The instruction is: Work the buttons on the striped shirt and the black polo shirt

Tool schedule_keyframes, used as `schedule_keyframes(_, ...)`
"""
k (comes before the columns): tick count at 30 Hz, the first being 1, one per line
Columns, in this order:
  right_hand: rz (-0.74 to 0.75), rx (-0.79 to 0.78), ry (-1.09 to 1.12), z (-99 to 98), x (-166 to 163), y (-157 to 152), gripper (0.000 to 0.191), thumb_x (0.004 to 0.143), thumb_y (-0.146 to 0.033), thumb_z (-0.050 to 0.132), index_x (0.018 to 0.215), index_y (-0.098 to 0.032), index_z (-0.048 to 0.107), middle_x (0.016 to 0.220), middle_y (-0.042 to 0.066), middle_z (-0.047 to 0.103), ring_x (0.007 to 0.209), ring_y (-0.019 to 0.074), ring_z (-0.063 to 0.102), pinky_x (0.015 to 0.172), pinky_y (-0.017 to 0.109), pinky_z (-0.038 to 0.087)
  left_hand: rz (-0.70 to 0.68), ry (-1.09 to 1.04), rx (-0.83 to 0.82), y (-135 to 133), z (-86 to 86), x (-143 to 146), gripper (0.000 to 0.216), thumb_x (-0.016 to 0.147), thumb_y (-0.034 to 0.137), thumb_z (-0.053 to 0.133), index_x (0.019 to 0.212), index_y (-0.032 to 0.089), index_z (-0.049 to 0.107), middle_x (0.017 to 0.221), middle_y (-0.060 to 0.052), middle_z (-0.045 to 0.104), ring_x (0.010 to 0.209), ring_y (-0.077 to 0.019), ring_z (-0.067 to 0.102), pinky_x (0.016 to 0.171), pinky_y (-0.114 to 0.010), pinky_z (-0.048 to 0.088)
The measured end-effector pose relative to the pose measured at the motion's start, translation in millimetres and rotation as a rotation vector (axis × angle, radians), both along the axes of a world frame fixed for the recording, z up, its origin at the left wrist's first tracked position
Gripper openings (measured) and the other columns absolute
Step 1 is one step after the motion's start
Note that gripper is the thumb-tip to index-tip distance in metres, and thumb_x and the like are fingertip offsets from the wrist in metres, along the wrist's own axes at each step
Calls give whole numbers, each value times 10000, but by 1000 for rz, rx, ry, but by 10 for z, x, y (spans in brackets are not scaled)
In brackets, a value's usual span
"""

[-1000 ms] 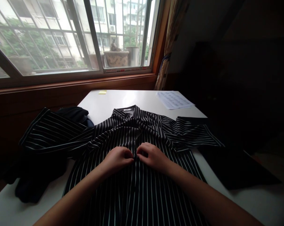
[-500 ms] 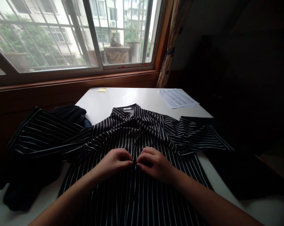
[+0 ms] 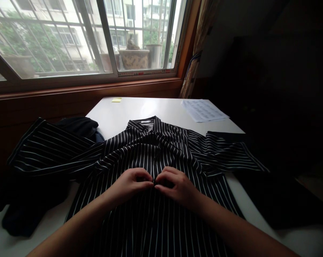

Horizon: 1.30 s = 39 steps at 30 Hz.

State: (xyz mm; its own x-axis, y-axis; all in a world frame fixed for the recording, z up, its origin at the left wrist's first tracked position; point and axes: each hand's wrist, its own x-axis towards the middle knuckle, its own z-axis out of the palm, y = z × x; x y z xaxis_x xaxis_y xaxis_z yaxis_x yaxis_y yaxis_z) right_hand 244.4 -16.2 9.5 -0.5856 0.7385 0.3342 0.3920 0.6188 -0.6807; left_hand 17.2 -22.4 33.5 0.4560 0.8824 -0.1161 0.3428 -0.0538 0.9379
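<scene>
A black shirt with white stripes (image 3: 174,221) lies front up, its collar (image 3: 144,124) at the far end and its sleeves spread to both sides. At the middle of its front, my left hand (image 3: 136,181) pinches the front edge between thumb and fingers. My right hand (image 3: 174,181) pinches the same front opening from the other side, its fingertips almost meeting those of the left. Whatever small part, such as a button, lies between the fingertips is too dark and small to make out. Above the hands the cloth is bunched in folds.
The shirt rests on a white table (image 3: 161,107). Printed sheets (image 3: 204,110) lie at its far right, a yellow sticky note (image 3: 116,100) at its far left. Dark clothing (image 3: 30,210) is heaped on the left, with more dark cloth (image 3: 279,200) on the right. A barred window (image 3: 78,39) stands behind.
My fingertips have drawn slightly closer together at the shirt's front opening. The view has shifted a little; the shirt lies as before.
</scene>
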Motion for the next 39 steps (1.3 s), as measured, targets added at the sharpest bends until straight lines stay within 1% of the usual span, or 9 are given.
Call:
schedule_keyframes(4,-7,48,22,-23,-8,-10,62,846,-180,695,876,-200,644,805,2,575,746,148,559,693,283,474,5,-8,-58,-7,4,-1,172,826,316,706,897,164,745,866,-22,701,839,-179,620,752,-261,450)
schedule_keyframes(8,-1,122,37,-48,-5,-20,49,869,-177,662,891,-201,625,826,14,593,763,155,557,709,299,475,21,-7,-105,-12,-1,-7,201,828,338,698,917,164,744,863,-24,707,819,-177,618,736,-262,445)
schedule_keyframes(15,34,150,71,-16,-9,-18,43,920,-183,621,953,-208,635,873,24,625,795,154,585,742,311,491,47,-19,-112,-2,-10,-11,226,828,378,703,888,162,722,825,-14,677,779,-163,594,706,-253,435)
schedule_keyframes(21,18,157,59,-46,8,-3,91,919,-232,647,1007,-212,637,905,32,641,833,167,606,774,327,509,42,-14,-96,-12,-19,0,231,841,376,682,924,165,719,852,-24,671,813,-177,591,722,-263,435)
schedule_keyframes(24,28,169,55,-40,8,-10,80,930,-234,630,1007,-211,636,897,33,642,825,167,604,770,328,512,44,-18,-97,-20,-22,1,225,839,374,683,924,169,721,867,-28,676,827,-181,593,739,-268,438)
schedule_keyframes(28,45,135,37,-16,-2,-17,35,935,-196,609,964,-203,626,888,32,629,810,164,591,756,319,505,48,-48,-116,-21,-58,2,235,835,385,691,928,171,718,880,-33,681,838,-182,595,754,-272,442)
schedule_keyframes(33,79,83,33,1,2,-9,34,930,-168,604,942,-197,618,871,31,612,803,165,579,742,314,496,42,-41,-130,-9,-100,-6,255,832,408,693,931,175,717,879,-31,676,830,-179,586,752,-272,440)
schedule_keyframes(39,81,-19,61,16,21,4,25,924,-180,612,920,-202,625,853,23,597,794,161,571,732,310,495,25,-50,-151,-11,-56,-13,261,825,405,683,924,166,716,866,-33,664,820,-178,580,744,-271,440)
